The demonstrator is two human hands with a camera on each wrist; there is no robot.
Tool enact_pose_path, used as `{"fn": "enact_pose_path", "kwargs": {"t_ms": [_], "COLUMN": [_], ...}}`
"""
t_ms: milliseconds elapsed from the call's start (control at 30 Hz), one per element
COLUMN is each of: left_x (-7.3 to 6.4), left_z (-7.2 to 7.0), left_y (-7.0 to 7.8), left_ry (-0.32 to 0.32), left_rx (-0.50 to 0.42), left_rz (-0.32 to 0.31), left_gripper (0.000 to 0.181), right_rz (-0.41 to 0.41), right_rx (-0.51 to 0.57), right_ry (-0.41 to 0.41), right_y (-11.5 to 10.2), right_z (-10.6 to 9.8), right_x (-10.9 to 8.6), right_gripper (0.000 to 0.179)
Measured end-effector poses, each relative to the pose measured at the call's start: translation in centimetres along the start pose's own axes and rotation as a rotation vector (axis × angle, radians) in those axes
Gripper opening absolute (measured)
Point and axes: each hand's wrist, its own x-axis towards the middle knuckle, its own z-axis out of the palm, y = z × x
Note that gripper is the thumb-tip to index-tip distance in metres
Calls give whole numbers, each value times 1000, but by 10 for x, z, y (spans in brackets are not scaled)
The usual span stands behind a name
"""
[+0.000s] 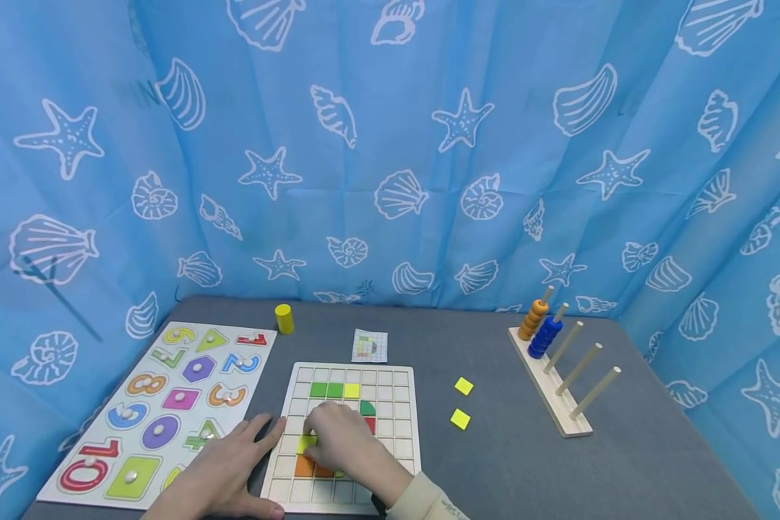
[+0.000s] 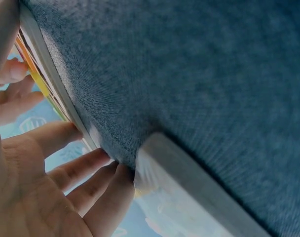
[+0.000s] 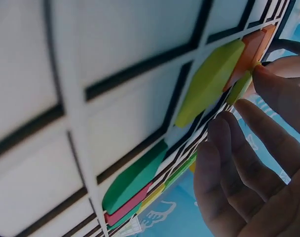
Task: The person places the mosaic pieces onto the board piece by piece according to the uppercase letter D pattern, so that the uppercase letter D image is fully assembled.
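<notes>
A white grid board [image 1: 403, 426] lies on the table with coloured tiles in its cells. My left hand [image 1: 224, 468] rests at the board's left edge, fingers stretched out along its side. Over the board's middle, my right hand [image 1: 346, 439] pinches a yellow tile [image 3: 240, 88] between thumb and forefinger, beside orange tiles [image 1: 304, 466]. Another yellow-green tile [image 3: 209, 81] sits close by in the right wrist view. Farther up the board are green squares [image 1: 318, 390], a yellow square [image 1: 352, 391], a dark green rounded piece [image 1: 367, 408] and a red piece [image 1: 370, 425]. The right hand hides several cells.
Two loose yellow tiles [image 1: 463, 386] lie right of the board. A small pattern card [image 1: 378, 348] is behind it. A number-and-shape puzzle [image 1: 188, 397] lies left, near a yellow cylinder [image 1: 284, 318]. A peg stand [image 1: 549, 383] with orange and blue beads stands right.
</notes>
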Motion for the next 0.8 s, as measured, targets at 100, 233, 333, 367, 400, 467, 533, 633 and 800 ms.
{"fn": "enact_pose_path", "kwargs": {"t_ms": [100,233,333,367,400,467,533,633,800], "left_x": [0,-1,-1,0,0,0,0,0,-1], "left_z": [0,-1,-1,-2,-2,-2,-2,-1,-1], "left_y": [0,1,1,1,1,1,1,0,0], "left_ry": [3,-4,-14,-16,-18,-19,-21,-21,-23], "left_rx": [-3,-7,-7,-7,-8,-7,-5,-4,-10], "left_rz": [3,3,-2,-4,-6,-10,-13,-10,-5], "left_gripper": [127,127,128,128,128,128,128,127,126], "right_rz": [5,8,13,15,17,15,6,-5,-3], "right_rx": [10,0,-17,-24,-31,-43,-52,-55,-51], "right_ry": [6,6,3,3,2,1,2,0,8], "right_y": [2,3,3,3,3,3,3,3,4], "right_z": [0,1,1,2,2,2,2,2,1], "right_x": [0,0,0,0,0,-1,-1,-2,-3], "right_gripper": [14,13,13,13,14,13,13,12,12]}}
